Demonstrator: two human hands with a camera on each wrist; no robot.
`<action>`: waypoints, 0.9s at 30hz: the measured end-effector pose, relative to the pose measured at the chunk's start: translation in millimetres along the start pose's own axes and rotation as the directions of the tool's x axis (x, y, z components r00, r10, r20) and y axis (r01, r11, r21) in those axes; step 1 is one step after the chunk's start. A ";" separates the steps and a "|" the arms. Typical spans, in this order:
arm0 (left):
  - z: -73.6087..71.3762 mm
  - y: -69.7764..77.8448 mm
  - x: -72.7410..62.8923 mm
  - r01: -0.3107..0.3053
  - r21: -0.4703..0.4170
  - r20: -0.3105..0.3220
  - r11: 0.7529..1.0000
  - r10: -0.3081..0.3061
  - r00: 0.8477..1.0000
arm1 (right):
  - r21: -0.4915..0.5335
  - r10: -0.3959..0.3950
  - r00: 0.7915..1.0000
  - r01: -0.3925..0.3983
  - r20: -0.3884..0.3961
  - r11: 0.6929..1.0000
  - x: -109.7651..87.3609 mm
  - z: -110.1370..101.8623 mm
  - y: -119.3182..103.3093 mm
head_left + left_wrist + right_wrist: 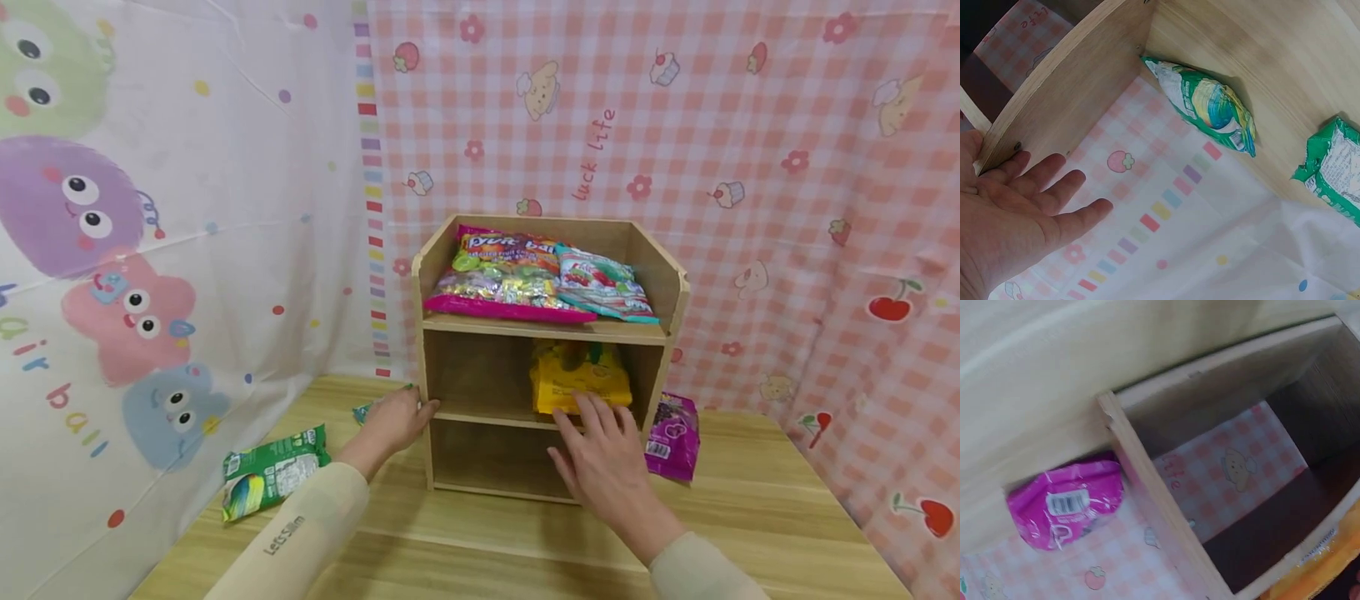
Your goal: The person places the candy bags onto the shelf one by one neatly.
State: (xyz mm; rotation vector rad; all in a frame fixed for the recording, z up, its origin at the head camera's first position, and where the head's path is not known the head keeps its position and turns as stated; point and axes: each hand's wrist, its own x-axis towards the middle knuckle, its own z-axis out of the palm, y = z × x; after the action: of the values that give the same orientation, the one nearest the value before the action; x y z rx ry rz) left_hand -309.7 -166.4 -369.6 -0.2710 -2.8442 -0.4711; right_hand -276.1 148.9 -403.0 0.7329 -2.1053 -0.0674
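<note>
A small wooden shelf [429, 375] stands on the table. My left hand [397, 417] rests against its left side panel, thumb near the front edge; in the left wrist view this hand [1029, 219] has its fingers spread out along the panel. My right hand [603, 454] is in front of the middle level, its loosely extended fingers reaching the lower edge of a yellow snack bag [577, 383]. That bag sits at the right of the middle level, and part of its yellow wrapper [1319, 559] shows at the corner of the right wrist view.
Up on the top level lie a large pink-edged candy bag [502, 275] and a teal candy bag [603, 283]. A green bag [273, 471] lies left of the shelf, another green bag [1207, 106] close beside it. A purple bag [672, 437] leans at the right side.
</note>
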 end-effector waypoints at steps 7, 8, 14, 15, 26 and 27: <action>0.1 -0.7 0.2 -0.002 -0.001 0.003 1.000 0.002 1.000 | 0.025 0.058 0.948 -0.070 0.312 0.997 17.3 -6.0 -3.4; 0.3 -0.6 0.5 0.001 -0.002 0.006 1.000 -0.001 1.000 | 0.011 0.070 0.935 -0.079 0.348 0.997 18.5 -6.2 -4.1; 0.8 -1.2 1.5 0.003 -0.010 0.005 1.000 -0.003 1.000 | -0.063 0.117 0.913 -0.100 0.391 0.993 24.2 -6.9 -8.4; 0.7 -1.3 1.2 0.002 -0.011 0.004 1.000 -0.002 1.000 | -0.070 0.124 0.911 -0.105 0.393 0.992 24.5 -7.2 -9.0; 0.0 -1.7 0.7 0.002 -0.008 0.006 1.000 -0.002 1.000 | -0.031 0.159 0.919 -0.158 0.361 0.987 15.4 -11.6 -10.4; -0.4 -1.4 1.1 0.007 -0.008 0.011 1.000 -0.007 1.000 | -0.035 0.159 0.923 -0.157 0.349 0.987 15.0 -12.1 -9.6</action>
State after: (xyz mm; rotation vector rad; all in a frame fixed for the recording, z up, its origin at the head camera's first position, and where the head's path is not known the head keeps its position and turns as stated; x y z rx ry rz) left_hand -310.9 -167.6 -369.4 -0.2659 -2.8555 -0.4844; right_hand -268.9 135.7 -387.7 0.5748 -2.4983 -0.1239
